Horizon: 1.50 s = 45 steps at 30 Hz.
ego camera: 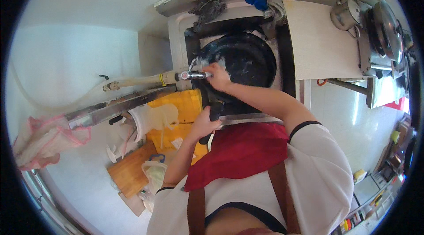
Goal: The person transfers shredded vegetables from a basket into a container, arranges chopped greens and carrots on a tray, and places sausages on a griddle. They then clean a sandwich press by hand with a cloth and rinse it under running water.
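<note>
A large black pan (251,59) lies in the sink (287,66), its dark inside looking wet. My left hand (202,124) is closed around the pan's black handle (216,111) by the sink's front edge. Over the pan's left side, my right hand (218,76) has its fingers curled at the spout end of a chrome faucet (189,75). Pale splashes, apparently water, show beside those fingers. The fingertips are partly hidden, and so is the spout's outlet.
Behind the pan lie a dark mesh scrubber (209,10) and a blue cloth (256,2). To the right, a pale counter (321,43) carries a metal pot (344,15). A wooden board (132,168) stands low at left, near a yellow crate (188,102). A pink-edged towel (49,142) hangs far left.
</note>
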Each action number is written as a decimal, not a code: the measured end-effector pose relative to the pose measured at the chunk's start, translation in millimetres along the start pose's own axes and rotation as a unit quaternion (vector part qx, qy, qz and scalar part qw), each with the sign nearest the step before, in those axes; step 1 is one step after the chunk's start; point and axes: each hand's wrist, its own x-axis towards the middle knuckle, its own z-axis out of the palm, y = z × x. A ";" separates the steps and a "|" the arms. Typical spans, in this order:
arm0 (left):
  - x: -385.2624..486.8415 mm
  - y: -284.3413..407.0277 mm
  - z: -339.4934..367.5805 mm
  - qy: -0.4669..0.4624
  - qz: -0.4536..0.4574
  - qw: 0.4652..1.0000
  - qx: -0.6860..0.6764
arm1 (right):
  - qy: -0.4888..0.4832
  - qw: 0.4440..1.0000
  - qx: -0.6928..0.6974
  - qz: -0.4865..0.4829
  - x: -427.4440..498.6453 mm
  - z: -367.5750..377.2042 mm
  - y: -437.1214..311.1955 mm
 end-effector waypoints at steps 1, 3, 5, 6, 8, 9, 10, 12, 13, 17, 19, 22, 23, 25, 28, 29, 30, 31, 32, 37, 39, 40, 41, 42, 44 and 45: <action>0.7 -1.8 -2.4 0.003 0.002 1.000 -0.023 | -0.065 0.997 0.031 -0.009 -11.8 -12.8 -7.6; 0.3 -3.4 -6.8 0.014 0.002 0.999 -0.052 | -0.195 0.973 0.112 -0.058 -29.9 -42.1 -10.6; -7.9 -6.2 -10.4 0.039 0.006 0.998 -0.056 | -0.317 0.928 0.162 -0.109 -35.2 -78.1 6.9; -9.9 -7.0 -14.2 0.051 0.021 0.997 -0.050 | -0.350 0.917 0.145 -0.126 -34.2 -94.2 23.1; -17.2 -2.6 -18.1 0.071 0.014 0.997 -0.004 | -0.385 0.915 0.062 -0.103 -23.8 -119.0 71.3; -20.6 -0.3 -20.3 0.080 0.009 0.997 0.020 | -0.346 0.935 -0.011 -0.071 -15.7 -123.3 83.5; -24.5 -2.2 -19.9 0.085 0.015 0.996 0.038 | -0.315 0.945 -0.084 -0.036 -6.0 -129.2 88.5; -28.4 0.1 -18.7 0.074 0.021 0.995 0.065 | -0.122 0.978 -0.167 0.008 21.1 -118.7 108.3; -29.1 1.4 -16.7 0.062 0.020 0.996 0.068 | -0.042 0.987 -0.146 0.057 34.0 -102.3 107.3; -23.3 6.5 -10.8 0.044 0.041 0.994 0.089 | 0.200 0.974 -0.070 0.084 53.6 -31.7 60.1; -22.7 14.4 -10.9 0.022 -0.017 0.999 0.046 | 0.113 0.993 0.011 -0.027 34.7 -7.5 38.0; -18.4 0.4 -17.5 0.024 -0.017 0.999 -0.021 | -0.130 0.977 0.082 -0.147 -17.2 -31.2 -6.6; -21.1 7.4 -21.1 0.019 -0.028 0.998 -0.060 | -0.197 0.960 0.107 -0.166 -28.4 -42.9 -3.4; -25.3 7.8 -24.7 0.021 -0.036 0.994 -0.100 | -0.259 0.946 0.118 -0.155 -38.1 -75.9 3.8; -32.2 3.5 -21.9 0.036 -0.026 0.996 -0.084 | -0.161 0.979 0.031 -0.120 -27.2 -90.8 55.0; -34.2 3.9 -20.9 0.041 -0.023 0.996 -0.069 | -0.092 0.994 -0.052 -0.016 -14.3 -89.2 70.2; -34.3 3.0 -19.6 0.045 -0.017 0.998 -0.048 | -0.003 0.996 -0.078 0.034 -8.4 -81.4 77.0; -34.4 3.4 -20.0 0.049 -0.010 0.999 -0.022 | 0.043 0.991 -0.112 0.064 -4.2 -68.9 75.3; -31.5 0.8 -18.3 0.049 0.000 0.999 0.010 | 0.086 0.981 -0.144 0.097 -1.6 -58.7 74.2; -32.3 15.0 -21.9 0.022 -0.033 0.999 0.025 | -0.070 0.991 0.008 -0.114 -41.4 -30.7 -10.7; -29.2 9.1 -20.6 0.003 -0.018 0.999 0.041 | -0.064 0.987 0.011 -0.149 -23.5 -23.8 -24.8; -29.0 3.0 -19.6 -0.006 -0.009 0.998 0.055 | -0.040 0.985 -0.002 -0.167 -5.9 -16.9 -19.8; -30.4 -3.8 -18.2 0.003 0.000 0.997 0.072 | -0.016 0.983 -0.015 -0.184 12.4 -13.7 -12.4; -33.6 -12.3 -15.8 0.013 0.006 0.996 0.087 | 0.000 0.986 -0.022 -0.165 31.2 -11.5 3.8; -38.0 -2.6 -17.1 0.004 -0.019 0.995 0.095 | 0.054 0.988 -0.103 -0.102 61.6 -25.9 41.5; -41.8 2.9 -17.2 0.001 -0.034 0.995 0.098 | 0.085 0.980 -0.169 -0.060 65.9 -38.2 58.3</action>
